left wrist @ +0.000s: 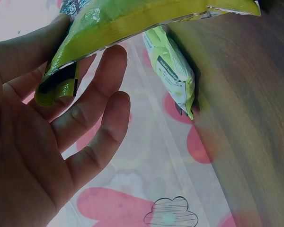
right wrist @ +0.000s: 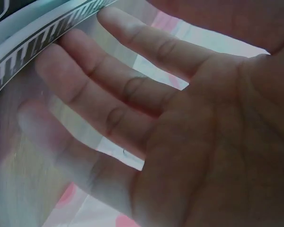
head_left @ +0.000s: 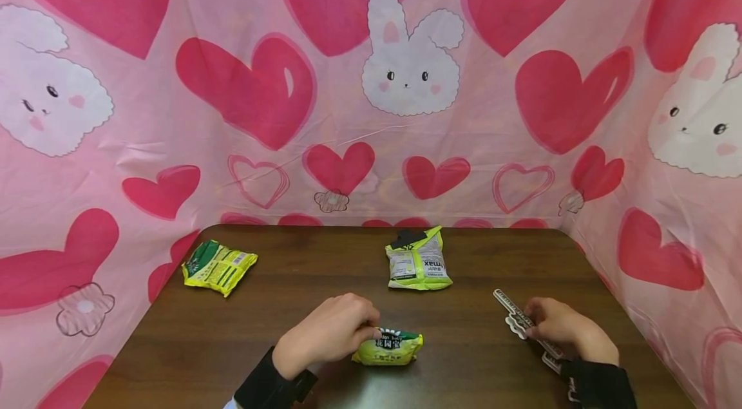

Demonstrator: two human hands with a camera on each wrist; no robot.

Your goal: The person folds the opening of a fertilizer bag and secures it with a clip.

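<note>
My left hand (head_left: pixel 333 332) pinches the top of a yellow-green snack packet (head_left: pixel 390 350) at the front middle of the table. In the left wrist view, thumb and forefinger hold the packet's (left wrist: pixel 132 23) end, while the other fingers (left wrist: pixel 92 132) are loosely bent beneath. My right hand (head_left: pixel 570 330) grips a black-and-white ruler (head_left: pixel 507 303), thumb on one side and fingers on the other. Its white-edged, shaped outline slants from upper left to lower right. In the right wrist view, fingertips meet the ruler's (right wrist: pixel 42 42) marked edge; the thumb tip is outside that view.
A green-yellow packet (head_left: pixel 219 267) lies at the table's (head_left: pixel 313 267) far left. Near the back edge, another packet (head_left: pixel 420 264) has a small black piece (head_left: pixel 408 239) at its top. A pink cloth (head_left: pixel 348 93) with hearts and rabbits encloses the back and sides.
</note>
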